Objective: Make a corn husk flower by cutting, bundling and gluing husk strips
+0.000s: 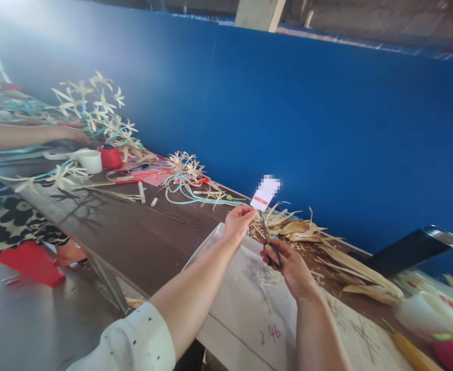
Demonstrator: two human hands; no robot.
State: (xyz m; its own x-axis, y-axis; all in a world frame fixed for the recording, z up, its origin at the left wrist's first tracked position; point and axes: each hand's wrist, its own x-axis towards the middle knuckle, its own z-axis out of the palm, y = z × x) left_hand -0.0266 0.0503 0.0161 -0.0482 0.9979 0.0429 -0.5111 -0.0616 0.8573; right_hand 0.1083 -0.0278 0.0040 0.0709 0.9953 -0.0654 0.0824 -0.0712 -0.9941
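My left hand (237, 222) is closed in a pinch on a thin strip of dried husk (257, 212), held up over a white board (226, 304). My right hand (290, 265) grips black-handled scissors (269, 238), whose blades point up at the strip. Both hands hover above the board, where small husk trimmings (265, 281) lie.
A pile of dried corn husks (307, 232) lies just beyond the hands along the blue wall. Farther left on the brown table (133, 232) are husk flowers (95, 108), a white cup (90, 161), a red cup (111, 157), light blue strips and another person's arm (25, 136).
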